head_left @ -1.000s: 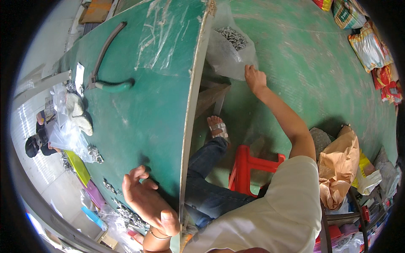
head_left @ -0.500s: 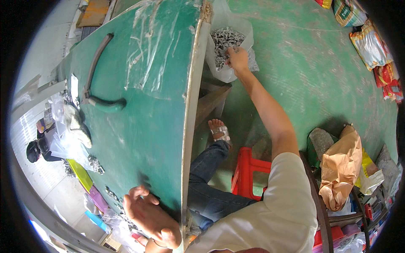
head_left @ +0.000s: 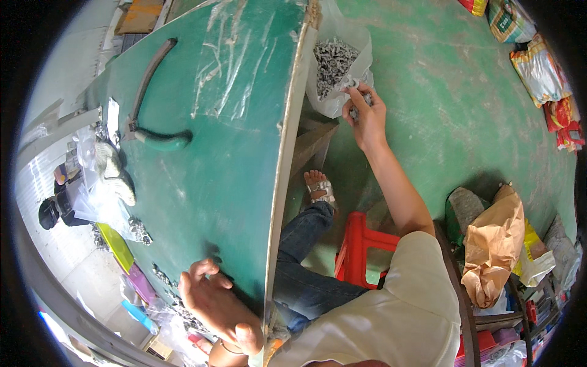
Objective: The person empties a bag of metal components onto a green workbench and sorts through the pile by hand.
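Observation:
My right hand (head_left: pixel 369 117) is closed around several small grey metal pieces, just outside the near side of a translucent plastic bag (head_left: pixel 330 105). Many more grey metal pieces (head_left: pixel 333 64) fill the bag, which stands beside the table's right edge. On the green tabletop (head_left: pixel 208 177) rests my left hand (head_left: pixel 217 306), fingers apart and loosely bent, with nothing in it. A curved tool with a green handle (head_left: pixel 162 139) lies farther back on the table. Small metal pieces (head_left: pixel 165 278) are scattered just left of my left hand.
Clear plastic film (head_left: pixel 226 67) lies at the table's far end. Gloves (head_left: pixel 113 171) and plastic bags line its left side, where a person (head_left: pixel 58 211) in dark clothing appears. A red stool (head_left: pixel 354 248) is under my right arm; a brown paper bag (head_left: pixel 494 244) stands at right.
My right hand has come out of the bag toward me, with small metal pieces in its fingers. My left hand has stayed on the table. The whole view has shifted slightly.

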`<state>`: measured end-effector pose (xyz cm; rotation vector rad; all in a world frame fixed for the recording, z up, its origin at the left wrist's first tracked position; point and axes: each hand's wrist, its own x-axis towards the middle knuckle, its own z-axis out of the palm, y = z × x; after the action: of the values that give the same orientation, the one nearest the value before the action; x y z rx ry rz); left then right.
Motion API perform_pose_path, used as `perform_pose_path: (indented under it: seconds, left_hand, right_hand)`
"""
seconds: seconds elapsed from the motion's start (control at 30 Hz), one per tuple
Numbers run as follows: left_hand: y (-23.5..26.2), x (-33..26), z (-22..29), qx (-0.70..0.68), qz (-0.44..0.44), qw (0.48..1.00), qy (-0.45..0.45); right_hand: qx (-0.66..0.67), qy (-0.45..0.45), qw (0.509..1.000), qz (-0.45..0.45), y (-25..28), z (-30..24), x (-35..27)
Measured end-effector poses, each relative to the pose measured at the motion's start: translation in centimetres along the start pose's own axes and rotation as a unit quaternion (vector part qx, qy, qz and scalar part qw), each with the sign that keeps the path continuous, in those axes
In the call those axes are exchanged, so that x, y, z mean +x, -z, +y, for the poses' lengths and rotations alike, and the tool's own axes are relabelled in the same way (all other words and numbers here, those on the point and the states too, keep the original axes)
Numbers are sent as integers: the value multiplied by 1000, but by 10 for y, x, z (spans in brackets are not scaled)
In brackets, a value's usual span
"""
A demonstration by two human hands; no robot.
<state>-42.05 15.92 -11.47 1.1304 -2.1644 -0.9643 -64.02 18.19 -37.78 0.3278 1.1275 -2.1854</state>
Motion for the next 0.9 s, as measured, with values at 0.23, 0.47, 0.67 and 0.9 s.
perform_pose_path:
  seconds: [0.23, 0.47, 0.67, 0.9]
  left_hand:
    - [-2, 1, -2, -13, -23, 999, -22]
    - [-3, 1, -1, -40, -29, 998, -34]
    - [-3, 2, 0, -39, -26, 998, -36]
    - [-2, -1, -1, -8, -9, 1000, -19]
  right_hand:
    - [-92, 52, 994, -20, -7, -49, -63]
    - [-76, 44, 995, -43, 3, -65, -93]
    - [3, 12, 999, -44, 13, -44, -69]
    - [-141, -16, 990, 27, -12, 50, 54]
